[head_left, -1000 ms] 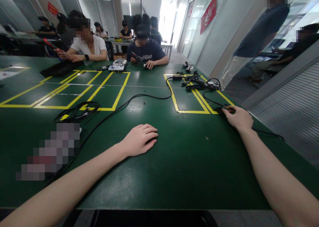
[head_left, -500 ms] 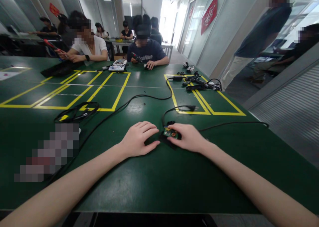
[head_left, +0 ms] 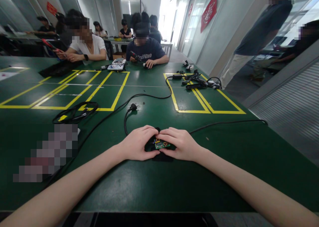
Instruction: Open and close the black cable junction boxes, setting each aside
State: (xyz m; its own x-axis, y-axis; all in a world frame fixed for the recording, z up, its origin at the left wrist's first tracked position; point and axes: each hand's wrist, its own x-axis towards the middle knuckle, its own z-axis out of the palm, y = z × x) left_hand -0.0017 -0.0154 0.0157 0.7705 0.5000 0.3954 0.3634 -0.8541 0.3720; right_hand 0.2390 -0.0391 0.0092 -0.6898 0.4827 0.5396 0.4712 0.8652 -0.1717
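Observation:
In the middle of the head view, a small green circuit board (head_left: pixel 161 145) with orange ring coils sits in or on a black casing (head_left: pixel 163 157). My left hand (head_left: pixel 136 144) closes round its left side, thumb at the lower edge and fingers at the back. From the right, my right hand (head_left: pixel 183 144) grips the same board with fingers curled over its far edge. A short black cord with a power plug (head_left: pixel 133 107) lies just beyond my left hand. My fingers hide the board's ends and part of the casing.
A coiled black cable (head_left: pixel 74 112) and a blurred-out object (head_left: pixel 50 154) lie to the left. A long black cord (head_left: pixel 147 95) crosses the green table (head_left: pixel 119 190). Several black adapters and cables (head_left: pixel 196 81) lie at the far right. Two people sit across the table; another person stands at the right.
The board has moved left and slightly nearer, turned a little, with my right hand on it. My left hand has come to grip it too. The plug swung from right to left.

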